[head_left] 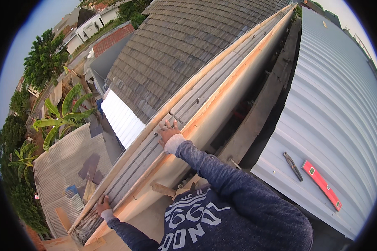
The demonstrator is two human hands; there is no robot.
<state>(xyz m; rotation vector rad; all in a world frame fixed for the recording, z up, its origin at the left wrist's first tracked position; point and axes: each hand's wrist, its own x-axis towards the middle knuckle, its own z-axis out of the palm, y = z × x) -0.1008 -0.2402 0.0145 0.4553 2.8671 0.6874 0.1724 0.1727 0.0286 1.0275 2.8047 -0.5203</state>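
Note:
A long wooden formwork trough (222, 94) runs from the lower left to the upper right along the wall top. Several grey steel bars (184, 109) lie lengthwise inside it. My right hand (168, 130) rests flat on the bars about midway along, fingers spread, holding nothing. My left hand (102, 205) is near the trough's close end, fingers curled over one steel bar (122, 180). Both arms wear dark blue sleeves with white cuffs.
A red spirit level (321, 184) and a dark plier-like tool (293, 166) lie on the pale corrugated metal roof (335, 104) at right. A grey tiled roof (176, 50) lies beyond the trough. Lower roofs, banana plants (63, 117) and a drop are at left.

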